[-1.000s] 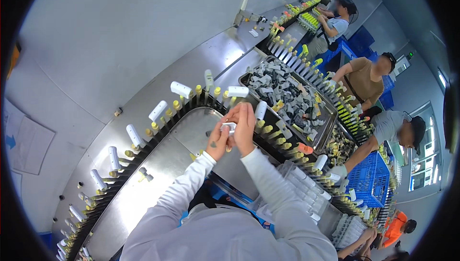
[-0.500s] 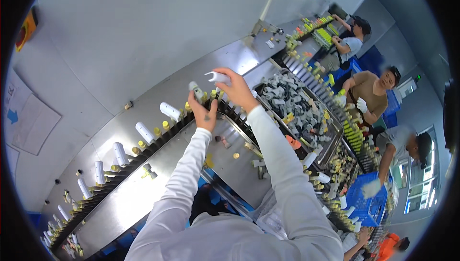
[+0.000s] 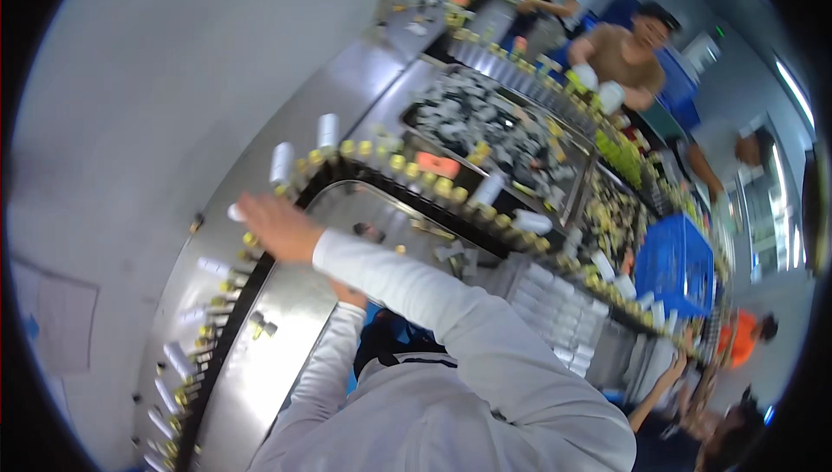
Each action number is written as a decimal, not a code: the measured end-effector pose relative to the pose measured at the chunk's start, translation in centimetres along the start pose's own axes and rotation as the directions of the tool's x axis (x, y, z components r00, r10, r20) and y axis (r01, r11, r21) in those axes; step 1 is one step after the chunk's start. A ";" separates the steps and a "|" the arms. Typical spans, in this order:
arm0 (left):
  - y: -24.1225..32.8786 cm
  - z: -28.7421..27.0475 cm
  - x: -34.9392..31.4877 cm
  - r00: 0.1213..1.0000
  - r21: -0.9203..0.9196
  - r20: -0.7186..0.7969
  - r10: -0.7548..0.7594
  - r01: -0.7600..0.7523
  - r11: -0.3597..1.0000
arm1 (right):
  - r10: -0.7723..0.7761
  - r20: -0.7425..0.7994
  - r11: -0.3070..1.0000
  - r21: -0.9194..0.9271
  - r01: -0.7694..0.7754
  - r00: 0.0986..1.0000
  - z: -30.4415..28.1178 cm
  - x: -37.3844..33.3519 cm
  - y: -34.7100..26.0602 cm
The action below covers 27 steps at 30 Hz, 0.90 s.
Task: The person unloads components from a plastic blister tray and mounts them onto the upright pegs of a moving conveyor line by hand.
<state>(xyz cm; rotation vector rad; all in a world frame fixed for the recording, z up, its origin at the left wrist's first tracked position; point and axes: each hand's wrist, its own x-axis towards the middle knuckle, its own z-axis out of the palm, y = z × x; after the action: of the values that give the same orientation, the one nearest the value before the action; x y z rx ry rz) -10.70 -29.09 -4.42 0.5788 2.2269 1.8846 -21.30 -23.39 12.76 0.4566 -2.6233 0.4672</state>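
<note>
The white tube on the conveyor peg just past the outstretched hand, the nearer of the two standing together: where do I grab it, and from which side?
Grip the white tube on its upper body, coming from the metal table side. It sits on a yellow peg at its base and tilts outward, so the free end is clear. The right hand is nearest; a second tube stands close beside it.

White long sleeve (image 3: 407, 286) behind the right hand (image 3: 276, 227). White plastic tubes (image 3: 328, 132) on yellow-green pegs (image 3: 397, 162) along a black conveyor chain (image 3: 227, 333) just past that hand. Silver-grey steel table (image 3: 260, 368) beneath. Bright blue plastic crate (image 3: 680, 268) far right of the hand; orange tag (image 3: 438, 164).
</note>
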 end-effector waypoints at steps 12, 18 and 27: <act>15.8 19.1 -16.0 -0.183 -0.408 0.845 0.502 -0.828 0.384 | 0.682 -0.730 0.153 0.100 -0.983 0.032 -25.3 -49.8 -11.2; 19.7 22.6 -17.3 -0.068 -0.325 0.896 0.439 -0.774 0.543 | 0.891 -0.413 0.147 -0.136 -0.980 0.191 -25.9 -58.6 -14.9; 19.5 31.3 -12.8 0.254 0.119 0.891 0.377 -0.931 0.345 | 0.905 -0.188 0.332 -0.244 -0.911 0.380 -27.6 -58.3 -14.2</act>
<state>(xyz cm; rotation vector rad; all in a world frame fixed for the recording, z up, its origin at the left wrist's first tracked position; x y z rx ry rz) 16.15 -3.20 7.15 2.3917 1.9611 0.4847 43.62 -11.29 12.47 -1.2519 -2.6010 0.3300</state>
